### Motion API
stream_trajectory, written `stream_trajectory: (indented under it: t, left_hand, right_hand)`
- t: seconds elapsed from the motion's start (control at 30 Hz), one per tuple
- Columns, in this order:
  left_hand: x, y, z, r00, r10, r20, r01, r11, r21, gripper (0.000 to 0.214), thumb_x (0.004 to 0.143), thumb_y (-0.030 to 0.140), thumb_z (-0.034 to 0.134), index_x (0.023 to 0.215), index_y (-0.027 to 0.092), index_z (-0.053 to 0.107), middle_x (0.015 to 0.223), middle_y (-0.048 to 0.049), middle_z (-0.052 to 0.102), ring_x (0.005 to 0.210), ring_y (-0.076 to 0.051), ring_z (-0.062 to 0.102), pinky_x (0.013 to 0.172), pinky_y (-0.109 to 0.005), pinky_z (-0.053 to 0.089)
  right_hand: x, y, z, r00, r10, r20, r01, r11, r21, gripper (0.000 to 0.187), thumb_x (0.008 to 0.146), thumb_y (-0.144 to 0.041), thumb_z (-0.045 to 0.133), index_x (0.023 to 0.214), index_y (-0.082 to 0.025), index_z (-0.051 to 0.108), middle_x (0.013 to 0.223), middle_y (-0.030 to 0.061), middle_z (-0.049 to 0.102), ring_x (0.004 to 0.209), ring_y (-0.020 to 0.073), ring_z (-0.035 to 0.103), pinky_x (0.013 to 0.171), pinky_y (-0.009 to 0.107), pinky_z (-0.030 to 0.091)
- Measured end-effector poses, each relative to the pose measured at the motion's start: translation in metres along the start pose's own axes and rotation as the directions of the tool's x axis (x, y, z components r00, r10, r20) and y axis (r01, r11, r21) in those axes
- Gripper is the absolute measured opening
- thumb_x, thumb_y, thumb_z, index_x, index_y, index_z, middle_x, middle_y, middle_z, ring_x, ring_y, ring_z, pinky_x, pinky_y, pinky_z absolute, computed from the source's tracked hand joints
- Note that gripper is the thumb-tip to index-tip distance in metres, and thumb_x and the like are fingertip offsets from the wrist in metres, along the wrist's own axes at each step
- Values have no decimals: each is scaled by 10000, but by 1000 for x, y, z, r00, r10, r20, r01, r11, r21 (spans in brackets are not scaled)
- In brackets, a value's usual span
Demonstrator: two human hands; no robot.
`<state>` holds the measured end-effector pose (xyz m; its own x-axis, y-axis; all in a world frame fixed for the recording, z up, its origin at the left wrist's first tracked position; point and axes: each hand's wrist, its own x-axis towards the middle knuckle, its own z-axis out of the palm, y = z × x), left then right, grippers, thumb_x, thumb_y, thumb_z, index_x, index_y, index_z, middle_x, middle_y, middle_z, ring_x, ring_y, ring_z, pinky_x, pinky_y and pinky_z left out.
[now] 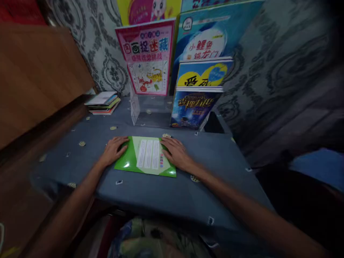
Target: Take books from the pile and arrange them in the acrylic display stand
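A green book (149, 156) lies flat on the table in front of me, with white text panels on its pale centre. At the book's left edge rests my left hand (115, 149), its fingertips over the upper left corner and its thumb spread apart from them. My right hand (176, 152) lies across the right edge, fingers stretched out on the cover and thumb apart. Neither hand is wrapped around the book; both rest on it from above. The undersides of the fingers are hidden.
The table (150, 193) has a blue-grey patterned cloth. Behind the book stands a clear display rack (135, 107) with a pink picture book (150, 57) and a dark blue book (192, 109). A stack of books (103, 102) sits at the back left. Patterned wallpaper (115, 70) rises behind.
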<state>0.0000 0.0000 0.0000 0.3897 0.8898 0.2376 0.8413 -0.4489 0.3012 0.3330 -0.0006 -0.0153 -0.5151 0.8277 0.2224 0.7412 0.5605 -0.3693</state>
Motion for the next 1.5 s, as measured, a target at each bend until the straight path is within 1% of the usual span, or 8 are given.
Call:
stream_trajectory:
  t: [0.2, 0.33, 0.43, 0.67, 0.9, 1.23, 1.37, 1.5]
  left_hand:
    - [22, 4, -11, 985, 150, 90, -162, 975, 150, 344, 985, 357, 436, 1204, 204, 653, 1302, -107, 678, 1213, -290, 590, 1032, -495, 445]
    - [48, 23, -9, 922, 325, 212, -360, 920, 155, 332, 996, 316, 457, 1255, 194, 624, 1316, -114, 656, 1171, -289, 603, 995, -469, 456]
    - [60, 36, 0, 889, 391, 239, -431, 891, 144, 301, 998, 313, 477, 1208, 169, 638, 1266, -126, 659, 1139, -283, 604, 972, -436, 462]
    - [59, 30, 17, 902, 413, 126, -425, 901, 84, 309, 1021, 287, 436, 1228, 150, 620, 1239, -131, 654, 1100, -281, 589, 913, -437, 452]
    - [57, 25, 23, 915, 397, 71, -400, 916, 39, 314, 1023, 276, 422, 1255, 180, 612, 1279, -112, 664, 1151, -274, 583, 931, -458, 437]
    - [58, 13, 28, 914, 406, 21, -402, 911, -90, 359, 1006, 295, 415, 1267, 204, 644, 1289, -105, 670, 1170, -282, 601, 949, -477, 467]
    - [60, 29, 37, 919, 395, 12, -391, 913, -115, 357, 1004, 287, 405, 1251, 198, 648, 1279, -110, 669, 1170, -283, 603, 953, -479, 472]
    - [71, 66, 49, 915, 403, 15, -399, 910, -116, 347, 995, 267, 421, 1246, 193, 649, 1268, -114, 665, 1156, -276, 602, 964, -473, 483]
  right_hand:
    - [3, -10, -11, 1000, 19, -12, -19, 1000, -9, 402, 988, -287, 461, 1337, -154, 609, 1446, 161, 599, 1377, 318, 505, 1137, 550, 366]
    - [22, -29, -10, 996, 81, -28, -83, 992, -93, 301, 974, -245, 488, 1181, -125, 672, 1251, 177, 687, 1212, 330, 600, 1063, 531, 409]
    - [34, -31, 1, 995, 70, -68, -76, 993, -88, 310, 981, -237, 471, 1193, -127, 668, 1226, 172, 689, 1172, 319, 605, 1038, 510, 433]
    - [31, -12, 20, 985, 24, -171, -24, 1000, 2, 377, 1011, -304, 448, 1296, -165, 651, 1330, 151, 663, 1275, 295, 565, 1099, 515, 420]
    - [31, -11, 18, 982, 16, -189, -12, 1000, 22, 390, 1015, -302, 439, 1319, -167, 643, 1347, 168, 659, 1280, 304, 573, 1094, 558, 427]
    - [28, -17, 13, 986, 53, -156, -58, 998, -24, 350, 1008, -254, 482, 1298, -153, 652, 1325, 158, 669, 1271, 285, 567, 1093, 504, 426]
    - [17, -8, 4, 988, 46, -145, -52, 998, -39, 326, 1006, -241, 501, 1281, -169, 660, 1307, 144, 676, 1252, 263, 577, 1096, 475, 421]
    - [-9, 15, -15, 987, 61, -148, -66, 997, -28, 344, 1008, -246, 480, 1293, -167, 656, 1317, 156, 674, 1245, 281, 576, 1076, 513, 425]
